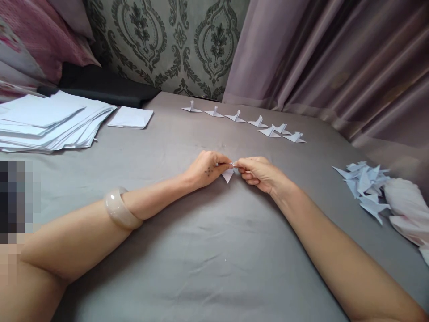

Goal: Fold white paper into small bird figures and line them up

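"Folded paper piece [228, 176] dead centre, small and white, one pointy corner hanging toward 6 o'clock. Taking it as the middle of the clock: is it lying on the gray cloth [214, 255] or held? And what are the fingers doing?"

"Held, as far as I can tell, though I can't say if that lower corner touches the cloth. Left hand [209, 170] comes in from 9 o'clock, thumb and fingers clamped on the upper part. Right hand [259, 173] is at 3, thumb and forefinger together and, looks like, nipping the top edge. The rest of that hand's fingers are curled in. The fold itself is mostly hidden."

"Ok so any tips? Looks like a tiny crease to me."

"Same guess here. I'd let the left pinch be the anchor, right by the fold so the paper can't twist, and do the shaping with the right fingertips only. Line up the edges first, then press once, firmly. Tiny layers will probably creep if you squeeze too soon. Handy reference too: the row of folded paper figures [260, 121] from 11 round to 2, plus the pile of paper figures [365, 181] at 3."
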`<state>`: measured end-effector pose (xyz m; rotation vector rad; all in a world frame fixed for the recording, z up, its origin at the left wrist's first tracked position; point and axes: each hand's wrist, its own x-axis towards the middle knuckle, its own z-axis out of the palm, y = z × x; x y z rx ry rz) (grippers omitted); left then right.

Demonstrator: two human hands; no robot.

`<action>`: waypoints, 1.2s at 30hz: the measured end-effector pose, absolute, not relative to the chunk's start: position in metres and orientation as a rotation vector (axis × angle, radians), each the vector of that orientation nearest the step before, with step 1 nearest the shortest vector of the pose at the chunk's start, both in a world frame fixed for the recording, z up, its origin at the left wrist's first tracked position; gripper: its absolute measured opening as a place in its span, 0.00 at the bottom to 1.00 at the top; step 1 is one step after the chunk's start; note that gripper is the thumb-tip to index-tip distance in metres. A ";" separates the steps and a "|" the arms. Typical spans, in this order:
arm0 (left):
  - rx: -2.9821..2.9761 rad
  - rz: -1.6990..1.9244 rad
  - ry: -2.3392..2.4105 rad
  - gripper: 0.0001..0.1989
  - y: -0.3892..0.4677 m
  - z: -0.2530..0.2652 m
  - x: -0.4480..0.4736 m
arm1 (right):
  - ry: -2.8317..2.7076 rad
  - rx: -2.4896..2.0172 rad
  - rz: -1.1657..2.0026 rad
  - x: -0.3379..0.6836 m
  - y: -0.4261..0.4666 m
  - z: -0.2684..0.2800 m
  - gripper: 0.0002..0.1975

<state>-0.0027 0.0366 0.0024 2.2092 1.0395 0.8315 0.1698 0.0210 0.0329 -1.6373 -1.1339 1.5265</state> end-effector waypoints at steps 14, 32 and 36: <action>1.979 0.855 1.058 0.13 0.039 -0.001 -0.002 | -1.505 -1.546 1.100 0.182 0.010 0.021 0.12; 2.194 0.829 1.161 0.08 0.033 0.007 0.002 | -2.107 -1.330 0.425 0.184 0.011 0.009 0.04; 2.259 0.721 1.284 0.11 0.034 0.006 -0.002 | -2.038 -1.309 0.471 0.186 0.015 0.005 0.05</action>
